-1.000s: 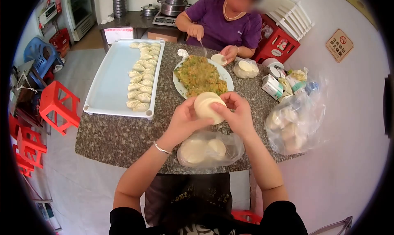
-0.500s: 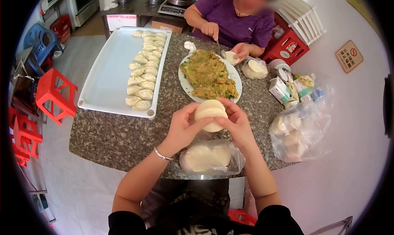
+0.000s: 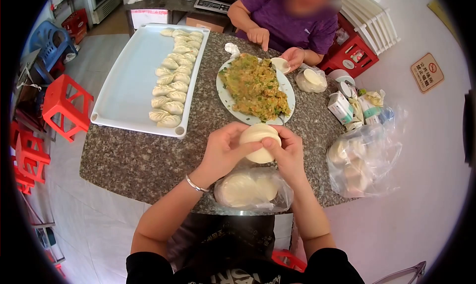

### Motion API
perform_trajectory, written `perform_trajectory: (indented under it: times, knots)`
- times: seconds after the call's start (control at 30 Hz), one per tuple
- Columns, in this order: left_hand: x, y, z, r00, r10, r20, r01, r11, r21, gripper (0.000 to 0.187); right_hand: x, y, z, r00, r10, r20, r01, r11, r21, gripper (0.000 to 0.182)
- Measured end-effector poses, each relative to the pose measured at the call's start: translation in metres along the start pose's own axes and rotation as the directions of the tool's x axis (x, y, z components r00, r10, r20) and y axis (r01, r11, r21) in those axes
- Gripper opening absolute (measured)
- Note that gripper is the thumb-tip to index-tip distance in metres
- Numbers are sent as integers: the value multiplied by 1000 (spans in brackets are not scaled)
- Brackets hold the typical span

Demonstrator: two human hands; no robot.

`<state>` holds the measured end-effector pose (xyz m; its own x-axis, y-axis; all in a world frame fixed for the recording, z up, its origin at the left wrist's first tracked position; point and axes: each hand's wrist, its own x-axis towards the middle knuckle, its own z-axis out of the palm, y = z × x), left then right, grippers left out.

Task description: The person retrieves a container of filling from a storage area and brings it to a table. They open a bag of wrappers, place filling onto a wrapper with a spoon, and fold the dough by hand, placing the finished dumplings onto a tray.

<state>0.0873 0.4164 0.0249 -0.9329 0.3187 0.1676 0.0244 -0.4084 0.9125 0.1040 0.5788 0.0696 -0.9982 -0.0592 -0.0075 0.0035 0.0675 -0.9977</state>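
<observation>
Between my left hand [image 3: 225,147] and my right hand [image 3: 287,152] I hold round, pale dumpling wrappers [image 3: 261,155], at least two of them overlapping. Both thumbs press on the front and the fingers curl behind, so each hand is closed on them. Just beyond lies an oval plate [image 3: 224,99] heaped with green and orange filling [image 3: 258,88]. A spoon handle [image 3: 282,118] shows at the plate's near right rim. Below my hands, a clear plastic bag with more wrappers [image 3: 243,190] rests near the table edge.
A white tray [image 3: 124,78] with rows of pleated dumplings [image 3: 173,90] stands on the left of the granite table [image 3: 134,160]. Across, a person in a purple shirt holds a wrapper [image 3: 280,64]. Bags [image 3: 359,162] and cartons [image 3: 341,105] line the right side.
The wrappers in my hands sit slightly differently, with my thumbs now closer together. The other person's hand no longer holds the spoon, which now shows at the plate's near rim. The view has shifted slightly.
</observation>
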Motion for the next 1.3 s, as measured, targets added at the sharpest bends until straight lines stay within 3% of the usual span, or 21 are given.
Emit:
perform_trajectory:
  times: [0.03,0.17,0.27,0.47,0.53,0.57,0.67,0.73,0.77,0.83,0.97,1.03,1.07,1.13,1.27,1.3]
  knots:
    - [0,-2,3,997,30,-65,-33,998,-53,31,0,2,3,999,16,-43,-12,997,75,29]
    - [0,-3,-3,999,-5,-31,3,996,-87,30,1,5,9,993,-50,-112,57,997,60,28]
    - [-1,1,-7,997,-56,60,60,996,-72,29,1,2,5,998,-48,-31,45,995,-93,26]
    - [0,-13,1,991,95,-98,-91,995,47,31,3,5,8,993,-43,-110,46,999,24,22]
    - [1,-5,-11,997,-25,76,13,988,156,33,7,7,3,988,-148,37,152,961,-232,23]
    - [1,-6,-10,997,-24,73,13,988,153,33,6,7,3,989,-146,39,151,960,-234,23]
    - [2,-11,-4,996,43,73,-52,990,128,33,4,6,4,990,-136,-30,125,966,-227,24]
    - [0,-15,5,997,46,-66,-53,993,-104,34,4,7,11,976,-145,-163,143,989,-27,25]
    - [0,-14,2,996,47,-72,-55,993,-105,34,6,6,10,977,-144,-157,141,990,-29,25]
    - [0,-9,-8,999,-47,27,42,987,154,34,9,3,4,970,-242,28,240,934,-264,25]
    - [0,-10,-2,996,-46,79,29,979,204,32,5,8,3,980,-192,-55,174,956,-234,25]
    - [0,-21,5,992,123,-41,-120,990,68,39,2,5,13,970,-144,-195,141,990,-28,24]
    - [0,-17,1,992,122,-44,-119,990,69,39,3,0,12,971,-142,-193,140,990,-27,24]
    - [0,-6,-8,997,25,71,-45,957,286,40,6,-8,8,968,-247,47,245,883,-399,24]
    - [0,-7,-4,993,-38,108,6,959,285,32,4,4,2,984,-177,-24,162,942,-295,25]
    - [2,-14,-2,997,-19,69,6,984,179,31,4,7,4,984,-162,-75,143,968,-208,25]
